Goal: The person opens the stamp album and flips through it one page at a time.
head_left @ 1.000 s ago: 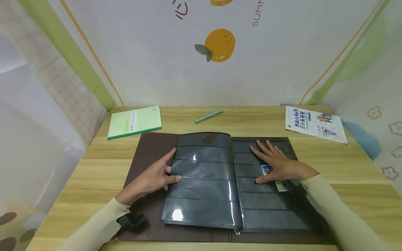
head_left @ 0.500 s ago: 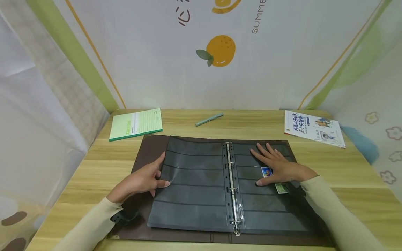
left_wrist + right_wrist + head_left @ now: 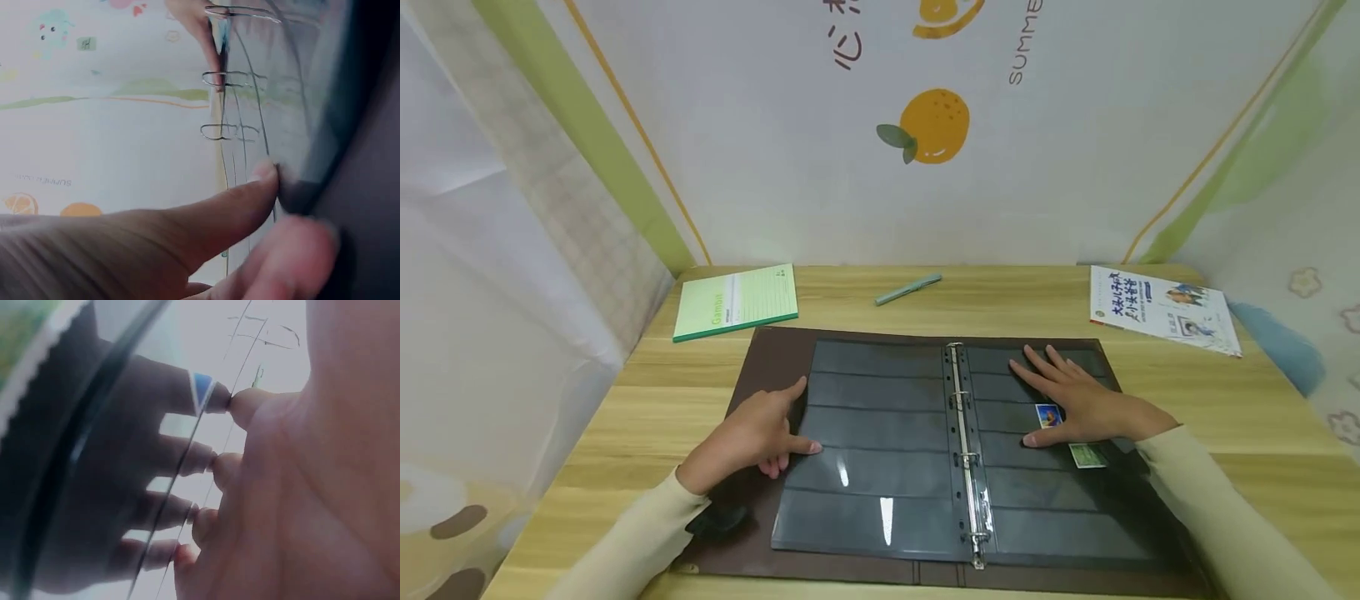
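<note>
A brown ring binder [image 3: 775, 358] lies open with black pocket pages. In the head view my left hand [image 3: 748, 437] is at the left page [image 3: 880, 425]; its thumb tip rests on the page's outer edge, the index finger points along that edge, and the other fingers bend beside it. My right hand [image 3: 1086, 408] lies spread on the right page [image 3: 1045, 533], fingertips touching the pockets. Two stamps show there, a blue one [image 3: 1048, 416] partly beside the thumb and a green one [image 3: 1087, 456] below the hand.
Metal rings [image 3: 967, 458] run up the binder's middle. Behind it on the wooden table [image 3: 1000, 300] are a green notebook [image 3: 737, 302] at left, a pale green pen [image 3: 908, 289] in the middle, and a white booklet [image 3: 1165, 308] at right. A printed cloth hangs at the back.
My left hand has laid a page down to the left, uncovering the rings, and the page now lies flatter. My right hand has stayed spread on the right page.
</note>
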The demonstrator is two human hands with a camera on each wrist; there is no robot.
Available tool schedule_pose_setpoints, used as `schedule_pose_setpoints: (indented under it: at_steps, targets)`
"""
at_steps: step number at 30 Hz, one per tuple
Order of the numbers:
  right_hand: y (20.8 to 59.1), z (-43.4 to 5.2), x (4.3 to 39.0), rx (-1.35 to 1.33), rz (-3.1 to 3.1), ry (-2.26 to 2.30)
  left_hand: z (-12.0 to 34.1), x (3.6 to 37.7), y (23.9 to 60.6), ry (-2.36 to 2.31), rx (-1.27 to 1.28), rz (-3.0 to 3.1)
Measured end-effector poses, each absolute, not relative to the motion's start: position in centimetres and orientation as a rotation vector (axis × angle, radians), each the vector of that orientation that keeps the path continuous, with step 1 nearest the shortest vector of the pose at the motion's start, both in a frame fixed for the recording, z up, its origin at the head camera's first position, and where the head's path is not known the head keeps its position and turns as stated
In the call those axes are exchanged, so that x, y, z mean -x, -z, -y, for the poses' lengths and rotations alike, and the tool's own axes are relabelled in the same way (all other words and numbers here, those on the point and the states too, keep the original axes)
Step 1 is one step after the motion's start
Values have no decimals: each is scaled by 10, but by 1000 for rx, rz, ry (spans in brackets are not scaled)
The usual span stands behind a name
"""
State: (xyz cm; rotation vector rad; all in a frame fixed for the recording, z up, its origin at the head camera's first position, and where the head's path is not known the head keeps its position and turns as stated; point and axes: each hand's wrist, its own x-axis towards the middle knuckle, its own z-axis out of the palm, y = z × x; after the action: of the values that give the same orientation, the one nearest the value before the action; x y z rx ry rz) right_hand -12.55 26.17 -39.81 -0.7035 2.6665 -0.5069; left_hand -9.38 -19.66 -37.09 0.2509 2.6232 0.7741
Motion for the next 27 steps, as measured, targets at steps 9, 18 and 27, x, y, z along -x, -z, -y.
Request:
schedule_pose_setpoints:
  at_steps: [9,18,27]
  targets:
    - [389,-287,134,696,-2857,474,192,89,379,-414,-731,-3009]
    - [387,-333,145,452,-3000,324,197,86,377,-371,-937,-2694]
    - [390,-336,146,432,-2953,413,197,85,381,-426,-825,-2532]
